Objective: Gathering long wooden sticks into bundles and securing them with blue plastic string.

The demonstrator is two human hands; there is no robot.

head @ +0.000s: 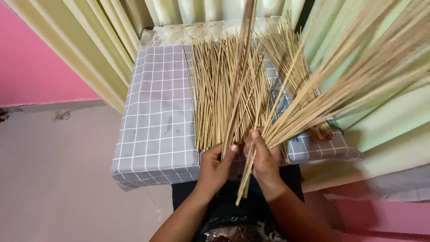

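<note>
Both hands are low at the near edge of the table (152, 148), which is draped in a grey cloth with a white grid. The right hand (265, 157) has its grip closed round a thick bundle of thin tan sticks (340, 89), thumb pressed on top, and that bundle fans up and away to the right, towards the camera's upper corner, its butt ends poking down past the wrist toward the lap. The left hand (218, 163) sits just beside it, almost touching, with its grip pinched on a few sticks (244, 62) whose long axis runs nearly straight up and away from the body, leaning only a little right. So there are two axes splitting from nearly one point: the left hand's few go forward, the right hand's bundle sweeps out to the right. Beyond the hands, the spread sticks (219, 89) lie flat on the cloth, lengthwise away from the person, their near ends just ahead of the left hand, which is the nearer of the two to them. A second heap (291, 62) lies farther back and to the right, angled, partly hidden behind the raised bundle. Pale green curtains (380, 130) hang close on the right, a pink wall (36, 58) on the left.
</note>
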